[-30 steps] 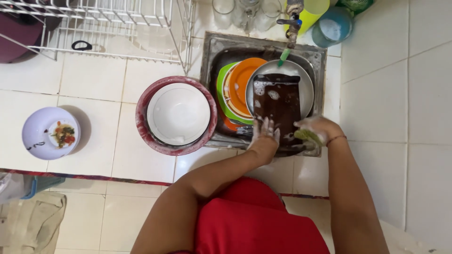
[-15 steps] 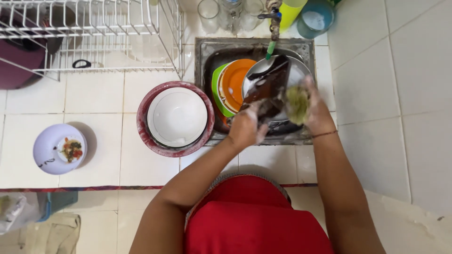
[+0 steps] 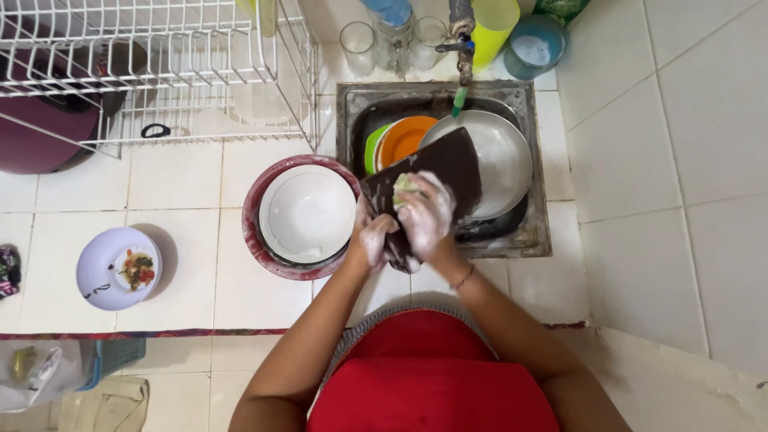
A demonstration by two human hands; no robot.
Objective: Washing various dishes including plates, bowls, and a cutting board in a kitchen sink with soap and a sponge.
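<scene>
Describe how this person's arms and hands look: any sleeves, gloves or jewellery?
Both arms are bare, with no sleeves and no gloves. The left hand and the right hand are coated in white soap foam. A thin band circles the right wrist; the left wrist shows none. The person wears a red garment with a grey edge.

Dark cutting board point(image 3: 448, 164) swung left, now tilted over sink edge; right hand point(image 3: 426, 214) scrubbing its face.

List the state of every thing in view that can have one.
Dark cutting board: tilted over the sink, soapy.
Left hand: grips the board's lower end.
Right hand: presses a green sponge on the board.
White bowl: empty, inside the red basin.
Lilac bowl: holds food scraps.
</scene>
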